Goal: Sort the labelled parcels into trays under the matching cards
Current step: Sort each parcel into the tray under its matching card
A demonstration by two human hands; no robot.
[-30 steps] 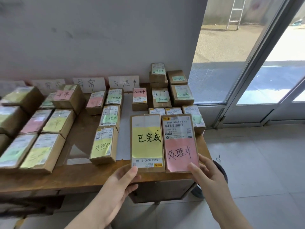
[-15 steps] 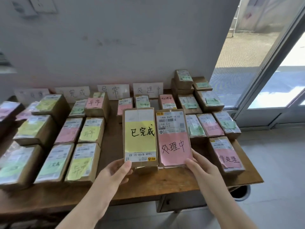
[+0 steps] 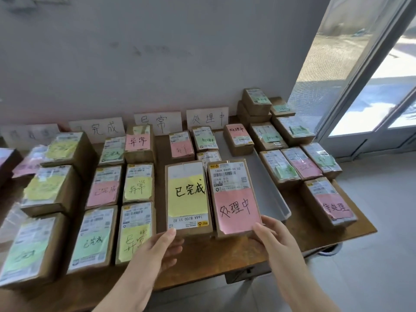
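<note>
Seemingly the sorting is well under way but far from finished. The 处理中 card (image 3: 207, 118) propped against the wall serves as the mark. Below and in front of it, the left hand (image 3: 162, 246) and right hand (image 3: 270, 235) each hold a parcel above the table (image 3: 225, 251), side by side and just about touching.

The left thumb lies on the near edge of the yellow-labelled parcel (image 3: 188, 197), marked 已完成, with the fingers curled underneath. The right thumb clamps the near corner of the pink-labelled parcel (image 3: 235, 199), marked 处理中, with the fingers wrapped beneath it. Neither parcel is set down yet.

Left of that card stand the 异常 card (image 3: 157, 121) and, further left, the 已完成 card (image 3: 99, 128). Beyond them is a fourth card too faint to read. Rows of parcels already lie in front of these cards, so much of the work appears done, though several of their labels are too blurred to check against the cards.

Below the 处理中 card and slightly to its right, a pale tray (image 3: 269, 190) runs toward the person with its near stretch bare. The pink-labelled parcel likely belongs there, while the yellow one belongs well to the card's left.

Right of the card sits a cluster of parcels (image 3: 301, 165) with mixed green and pink notes, plus a small stack (image 3: 256, 102) by the wall. These look unsorted and are probably what remains.
</note>
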